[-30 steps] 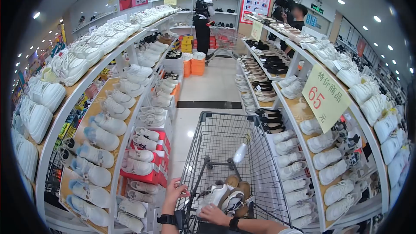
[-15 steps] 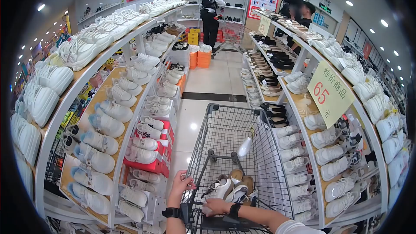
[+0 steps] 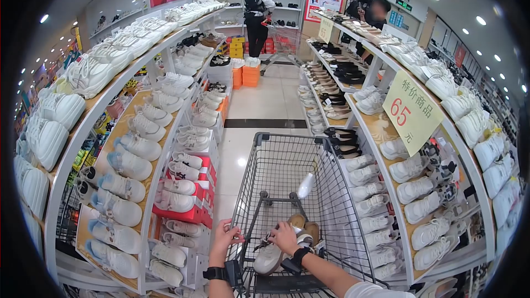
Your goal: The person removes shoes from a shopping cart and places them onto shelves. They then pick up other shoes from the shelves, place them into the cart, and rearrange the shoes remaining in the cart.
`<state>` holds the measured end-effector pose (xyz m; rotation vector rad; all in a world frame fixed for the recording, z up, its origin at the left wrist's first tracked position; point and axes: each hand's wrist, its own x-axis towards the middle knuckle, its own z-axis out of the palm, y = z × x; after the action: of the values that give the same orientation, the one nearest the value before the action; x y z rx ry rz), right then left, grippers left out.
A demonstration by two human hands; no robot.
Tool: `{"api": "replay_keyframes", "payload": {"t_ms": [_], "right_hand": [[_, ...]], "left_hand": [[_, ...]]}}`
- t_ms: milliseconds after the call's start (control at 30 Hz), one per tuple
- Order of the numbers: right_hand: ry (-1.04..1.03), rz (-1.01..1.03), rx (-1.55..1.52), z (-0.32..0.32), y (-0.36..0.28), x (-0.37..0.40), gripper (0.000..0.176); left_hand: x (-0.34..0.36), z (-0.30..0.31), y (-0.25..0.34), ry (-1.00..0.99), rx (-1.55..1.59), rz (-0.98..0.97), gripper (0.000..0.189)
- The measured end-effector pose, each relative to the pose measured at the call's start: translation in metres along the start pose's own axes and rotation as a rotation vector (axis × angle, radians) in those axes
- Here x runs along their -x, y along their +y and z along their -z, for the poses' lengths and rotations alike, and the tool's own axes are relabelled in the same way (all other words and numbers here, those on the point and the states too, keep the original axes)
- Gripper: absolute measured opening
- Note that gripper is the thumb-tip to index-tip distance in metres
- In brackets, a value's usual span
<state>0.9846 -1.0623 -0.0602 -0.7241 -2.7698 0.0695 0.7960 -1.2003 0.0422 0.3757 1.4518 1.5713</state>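
Note:
A dark wire shopping cart (image 3: 298,139) stands before me. My left hand (image 3: 226,237) is at its near left rim, fingers apart and slightly bent, holding nothing that I can see. Inside the basket my right hand (image 3: 284,237) reaches down with bent fingers closed at the upper end of a white sneaker (image 3: 268,259), whose rounded end points towards me. Beyond that hand lie brown shoes (image 3: 312,228), and other shoes are partly hidden under it. A white bottle-like object (image 3: 306,185) is farther forward in the basket.
Shelves of white shoes (image 3: 124,190) line the left side, and another shoe rack (image 3: 417,190) the right. A yellow price sign (image 3: 409,113) hangs there. Red shoe boxes (image 3: 205,198) stand low at left. Up the aisle are a person (image 3: 256,19) and a second cart (image 3: 284,44).
My right hand has moved forward from the cart's near end onto the shoes. The white sneaker is now nearer to me and turned. My left hand's fingers have opened somewhat.

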Motion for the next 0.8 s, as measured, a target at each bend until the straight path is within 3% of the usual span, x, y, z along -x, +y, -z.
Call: {"api": "replay_keyframes", "payload": {"t_ms": [100,167,300,367,400,533,700,800], "right_hand": [[-0.154,-0.179,-0.220,-0.003,0.000,0.001,0.029],[-0.385,-0.446,-0.455,-0.004,-0.001,0.001,0.033],[-0.281,-0.622,-0.525,-0.011,-0.003,0.013,0.038],[0.094,-0.433,-0.369,-0.018,-0.012,0.030,0.037],[0.022,-0.430,-0.191,-0.008,-0.021,0.033,0.037],[-0.028,-0.654,-0.111,0.015,-0.032,0.042,0.042],[-0.250,-0.849,-0.281,0.013,-0.037,0.057,0.057],[-0.227,-0.886,-0.292,0.007,-0.038,0.059,0.058]], "left_hand": [[0.000,0.001,0.000,-0.015,0.016,0.007,0.040],[-0.001,-0.001,0.002,-0.001,-0.015,0.019,0.039],[0.001,0.000,0.005,-0.004,0.006,0.035,0.039],[0.000,-0.002,0.006,0.004,-0.007,0.030,0.041],[0.000,-0.002,0.006,-0.002,0.005,0.029,0.042],[0.001,-0.005,0.010,0.010,-0.008,0.029,0.042],[-0.001,-0.002,0.003,0.007,-0.017,0.043,0.043],[-0.001,-0.001,0.005,0.006,-0.013,0.068,0.045]]}}
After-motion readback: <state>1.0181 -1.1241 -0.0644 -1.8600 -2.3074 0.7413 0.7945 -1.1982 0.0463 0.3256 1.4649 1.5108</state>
